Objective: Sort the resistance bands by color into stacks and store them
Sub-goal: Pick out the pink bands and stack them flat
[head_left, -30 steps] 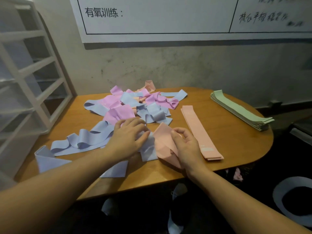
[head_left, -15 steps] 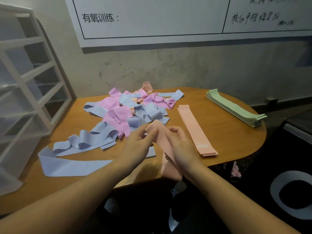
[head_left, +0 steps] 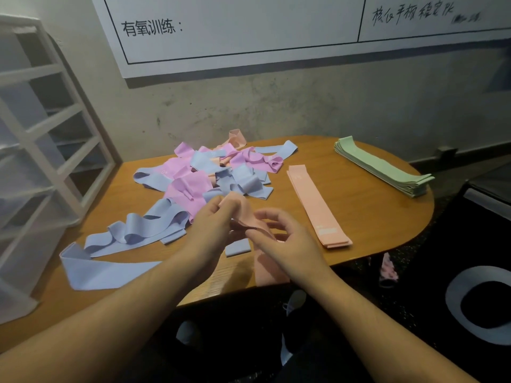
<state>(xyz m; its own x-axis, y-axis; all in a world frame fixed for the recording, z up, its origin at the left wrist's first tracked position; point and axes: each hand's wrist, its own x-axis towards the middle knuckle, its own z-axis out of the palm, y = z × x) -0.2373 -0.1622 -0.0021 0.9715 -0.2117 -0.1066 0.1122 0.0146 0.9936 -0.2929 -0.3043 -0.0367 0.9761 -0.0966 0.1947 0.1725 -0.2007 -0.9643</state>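
A peach resistance band (head_left: 269,268) is lifted above the table's front edge and hangs down between my hands. My left hand (head_left: 210,228) pinches its upper end. My right hand (head_left: 287,241) pinches the band lower down. A flat stack of peach bands (head_left: 312,203) lies just right of my hands. A neat stack of green bands (head_left: 384,168) sits at the far right of the wooden table (head_left: 359,217). A tangled heap of blue and pink bands (head_left: 213,175) covers the table's middle, and long blue bands (head_left: 132,230) trail to the front left.
A white shelf unit (head_left: 41,134) stands at the left beside the table. A whiteboard (head_left: 249,29) hangs on the wall behind. A pink item (head_left: 388,269) lies on the dark floor under the table's right edge, near a grey ring shape (head_left: 481,302).
The peach band has been lifted off the table and now hangs between my hands. My left hand left the blue bands and took hold of the peach band's upper end.
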